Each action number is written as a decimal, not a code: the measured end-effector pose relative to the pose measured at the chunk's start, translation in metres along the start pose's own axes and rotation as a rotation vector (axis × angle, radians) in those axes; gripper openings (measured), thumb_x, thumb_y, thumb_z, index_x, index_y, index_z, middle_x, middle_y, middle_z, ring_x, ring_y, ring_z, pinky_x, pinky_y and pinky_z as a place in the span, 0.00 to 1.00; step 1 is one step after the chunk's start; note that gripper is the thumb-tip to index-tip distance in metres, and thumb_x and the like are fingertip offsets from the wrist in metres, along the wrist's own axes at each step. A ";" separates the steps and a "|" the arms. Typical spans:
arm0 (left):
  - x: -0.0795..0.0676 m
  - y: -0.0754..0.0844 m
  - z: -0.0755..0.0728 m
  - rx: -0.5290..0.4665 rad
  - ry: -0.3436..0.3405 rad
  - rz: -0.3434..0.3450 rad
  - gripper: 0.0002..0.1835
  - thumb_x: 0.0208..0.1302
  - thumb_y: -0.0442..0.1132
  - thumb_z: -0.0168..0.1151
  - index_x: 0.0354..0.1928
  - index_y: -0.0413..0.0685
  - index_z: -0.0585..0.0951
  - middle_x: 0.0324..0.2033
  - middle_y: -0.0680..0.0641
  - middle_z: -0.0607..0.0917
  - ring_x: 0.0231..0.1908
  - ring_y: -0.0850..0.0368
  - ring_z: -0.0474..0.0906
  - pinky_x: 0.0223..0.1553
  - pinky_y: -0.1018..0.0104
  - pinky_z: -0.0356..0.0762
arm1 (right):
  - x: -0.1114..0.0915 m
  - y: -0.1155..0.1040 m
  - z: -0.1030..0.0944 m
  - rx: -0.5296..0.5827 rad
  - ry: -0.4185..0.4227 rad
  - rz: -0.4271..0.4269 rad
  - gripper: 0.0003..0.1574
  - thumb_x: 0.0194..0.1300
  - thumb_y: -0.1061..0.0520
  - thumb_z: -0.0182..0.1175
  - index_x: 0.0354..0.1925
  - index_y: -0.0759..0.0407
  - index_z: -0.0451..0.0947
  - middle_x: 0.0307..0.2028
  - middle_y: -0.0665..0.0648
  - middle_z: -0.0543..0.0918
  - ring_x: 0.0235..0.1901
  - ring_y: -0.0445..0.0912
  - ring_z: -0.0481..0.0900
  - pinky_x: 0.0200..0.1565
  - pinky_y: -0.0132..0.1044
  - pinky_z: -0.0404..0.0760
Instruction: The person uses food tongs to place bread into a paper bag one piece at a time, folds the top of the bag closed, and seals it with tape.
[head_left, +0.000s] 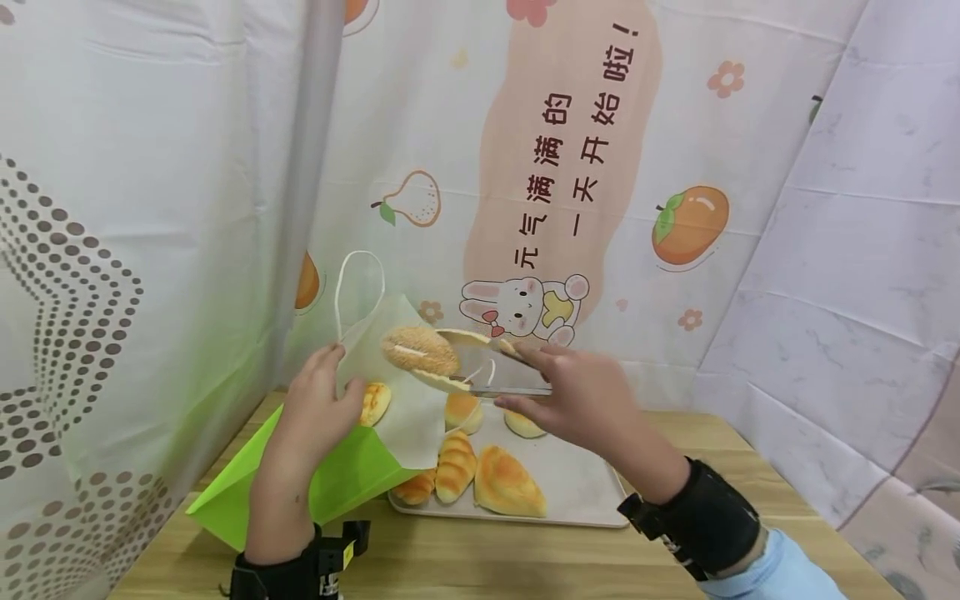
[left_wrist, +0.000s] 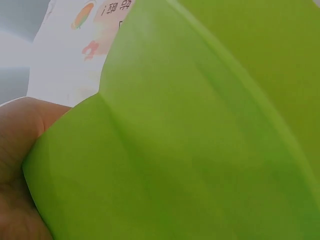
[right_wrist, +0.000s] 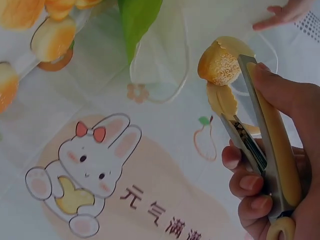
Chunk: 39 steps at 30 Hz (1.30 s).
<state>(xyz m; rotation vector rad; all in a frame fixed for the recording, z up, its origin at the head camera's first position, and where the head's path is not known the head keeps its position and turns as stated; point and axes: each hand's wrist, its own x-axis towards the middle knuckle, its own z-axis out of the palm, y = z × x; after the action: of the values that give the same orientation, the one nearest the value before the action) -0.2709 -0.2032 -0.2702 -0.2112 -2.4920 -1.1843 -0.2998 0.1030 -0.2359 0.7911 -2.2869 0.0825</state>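
My left hand (head_left: 311, 417) holds the rim of a lime-green paper bag (head_left: 360, 467) with a white inside and white cord handles. The bag fills most of the left wrist view, hiding the fingertips there. My right hand (head_left: 581, 396) grips a pair of tongs (right_wrist: 282, 160) with metal arms and cream-coloured ends. Between those ends is an oval, crumb-coated bread roll (head_left: 420, 350), raised over the bag's white inner side. A golden bun (head_left: 375, 404) shows at the bag's mouth beside the left hand; whether it lies inside is hard to tell.
Behind and right of the bag, a pale tray (head_left: 585, 492) on the wooden table (head_left: 450, 558) bears several breads, among them a ridged roll (head_left: 456, 467) and a wedge-shaped pastry (head_left: 510, 483). A printed curtain (head_left: 420, 108) hangs behind.
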 end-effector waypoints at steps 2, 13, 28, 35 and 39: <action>0.000 0.000 0.001 -0.003 -0.003 -0.003 0.34 0.73 0.39 0.46 0.74 0.25 0.57 0.75 0.28 0.55 0.73 0.27 0.52 0.68 0.30 0.58 | 0.004 -0.007 0.007 -0.007 -0.010 -0.027 0.44 0.51 0.29 0.73 0.61 0.48 0.83 0.45 0.50 0.90 0.18 0.40 0.74 0.18 0.31 0.67; -0.001 0.001 -0.001 -0.005 0.003 0.003 0.33 0.72 0.37 0.45 0.74 0.25 0.58 0.75 0.29 0.56 0.71 0.30 0.58 0.60 0.35 0.66 | 0.032 -0.042 0.042 -0.038 -0.254 -0.067 0.39 0.51 0.26 0.71 0.54 0.46 0.86 0.35 0.45 0.88 0.29 0.42 0.84 0.19 0.34 0.68; -0.002 0.000 -0.004 -0.022 0.008 -0.031 0.34 0.72 0.38 0.45 0.75 0.27 0.58 0.76 0.31 0.55 0.71 0.31 0.58 0.61 0.34 0.67 | 0.064 -0.079 0.077 -0.072 -0.435 -0.102 0.26 0.51 0.25 0.70 0.30 0.43 0.82 0.20 0.41 0.77 0.23 0.39 0.75 0.21 0.36 0.69; -0.003 0.001 -0.003 -0.029 -0.008 -0.031 0.34 0.73 0.39 0.45 0.76 0.28 0.57 0.77 0.31 0.54 0.74 0.31 0.53 0.63 0.34 0.64 | 0.067 -0.085 0.088 -0.160 -0.459 -0.113 0.31 0.50 0.23 0.69 0.19 0.43 0.74 0.14 0.42 0.70 0.18 0.38 0.68 0.20 0.34 0.65; -0.003 0.001 -0.003 -0.021 -0.009 -0.031 0.34 0.73 0.39 0.45 0.75 0.28 0.57 0.77 0.31 0.54 0.74 0.30 0.53 0.65 0.33 0.63 | 0.068 -0.087 0.094 -0.169 -0.483 -0.113 0.32 0.49 0.24 0.70 0.18 0.44 0.73 0.13 0.42 0.66 0.17 0.39 0.66 0.19 0.34 0.63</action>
<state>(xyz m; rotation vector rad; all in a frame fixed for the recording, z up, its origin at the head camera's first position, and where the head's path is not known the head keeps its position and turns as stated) -0.2671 -0.2042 -0.2689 -0.1850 -2.5001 -1.2255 -0.3457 -0.0286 -0.2772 0.9239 -2.6436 -0.3877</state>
